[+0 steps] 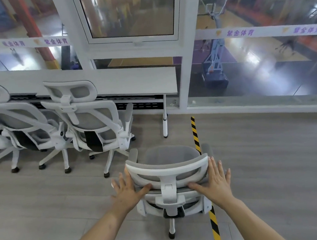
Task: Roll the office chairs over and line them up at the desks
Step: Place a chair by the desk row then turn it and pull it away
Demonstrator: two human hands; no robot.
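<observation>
Office chair, white-framed with grey mesh, stands on the grey plank floor directly below the camera, its back toward the person and its seat facing the window wall. Both hands are spread wide with fingers splayed, gripping nothing. The left hand lies against the left end of the chair's curved headrest, thumb reaching under the lower edge; the right hand lies against the right end in mirror fashion. Whether the palms press firmly or only touch, I cannot tell.

The chair sits apart from the white worktop, opposite that worktop's right end and near its white leg. A yellow-and-black hazard tape strip runs along the floor and passes under the chair's right side. To the left, a second office chair is drawn up to the worktop, and a third chair stands just beside it, further left. Beyond the glass, a basketball hoop stand is visible on a court below.
</observation>
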